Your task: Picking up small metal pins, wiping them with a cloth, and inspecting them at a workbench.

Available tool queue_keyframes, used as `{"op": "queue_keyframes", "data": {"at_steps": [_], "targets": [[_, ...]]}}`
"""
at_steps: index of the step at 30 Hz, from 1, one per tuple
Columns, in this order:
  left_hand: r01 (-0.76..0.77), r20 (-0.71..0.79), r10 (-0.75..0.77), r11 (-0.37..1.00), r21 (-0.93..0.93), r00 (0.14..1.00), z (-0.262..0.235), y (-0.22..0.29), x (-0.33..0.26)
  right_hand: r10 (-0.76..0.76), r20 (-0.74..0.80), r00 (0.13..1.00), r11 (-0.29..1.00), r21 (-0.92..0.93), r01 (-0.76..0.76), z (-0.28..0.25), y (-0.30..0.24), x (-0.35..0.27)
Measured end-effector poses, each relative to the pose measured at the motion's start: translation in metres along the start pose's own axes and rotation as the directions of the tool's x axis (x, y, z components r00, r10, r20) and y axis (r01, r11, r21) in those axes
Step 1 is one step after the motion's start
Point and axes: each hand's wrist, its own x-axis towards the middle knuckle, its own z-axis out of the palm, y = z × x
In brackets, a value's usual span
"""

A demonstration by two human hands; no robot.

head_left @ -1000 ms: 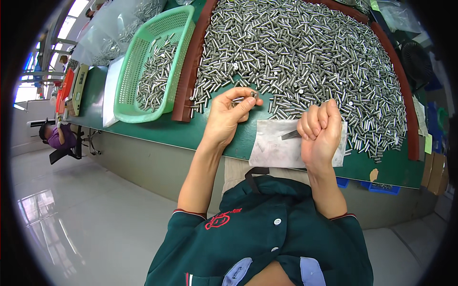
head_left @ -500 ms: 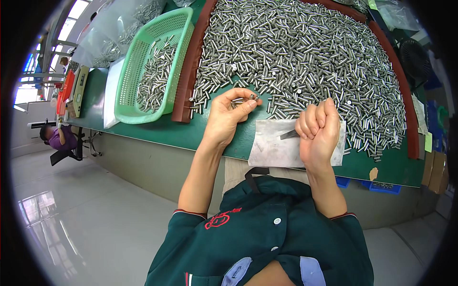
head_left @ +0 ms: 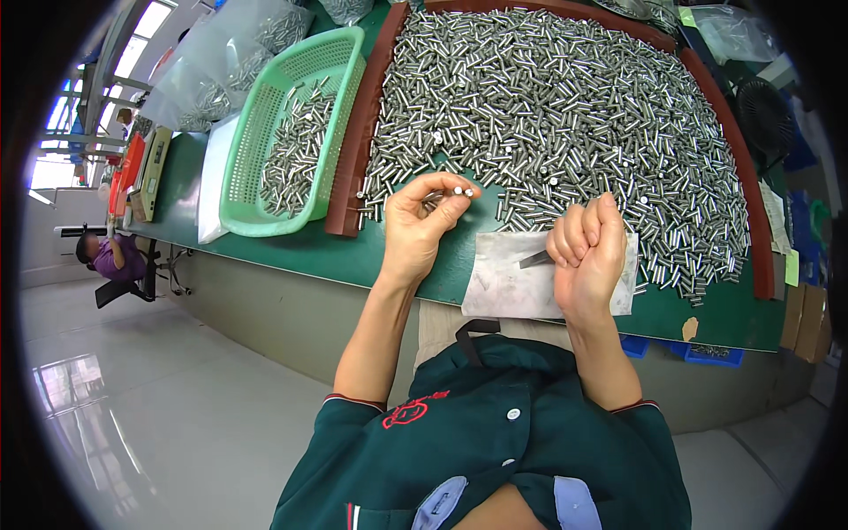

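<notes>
Between the thumb and fingertips of my left hand [head_left: 419, 231] I pinch metal pins [head_left: 464, 192], with at least two shiny round ends facing up. That hand is over the green tabletop, at the near left edge of a wide spread of loose steel pins [head_left: 565, 106]. My right hand [head_left: 590, 252] is curled closed above a stained white cloth or sheet [head_left: 503, 287]. From its fingers a flat, dark metal tool [head_left: 535, 259] sticks out to the left; the rest of it is hidden in the grip.
Left of the pins stands a green plastic basket [head_left: 231, 190] partly filled with pins. Red-brown strips [head_left: 345, 190] border the spread. Plastic bags of pins [head_left: 208, 84] and a scale [head_left: 150, 172] are farther left. A black fan [head_left: 764, 115] stands at right. Another person [head_left: 119, 256] sits far left.
My left hand has turned slightly, and the pin ends in its pinch now face up more clearly. The right hand keeps its closed grip. The whole view has shifted a little.
</notes>
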Motion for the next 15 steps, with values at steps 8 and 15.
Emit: {"op": "queue_keyframes", "data": {"at_steps": [8, 15], "targets": [[0.273, 0.136, -0.238, 0.884, -0.379, 0.962, -0.003, 0.005, -0.001, 0.012, -0.011, 1.000, 1.000, -0.002, -0.013, -0.001, 0.001, 0.000], [0.499, 0.185, -0.490, 0.652, -0.571, 0.852, -0.008, 0.012, 0.002, 0.007, -0.010, 1.000, 1.000, -0.012, -0.008, 0.000, 0.000, 0.001]]}}
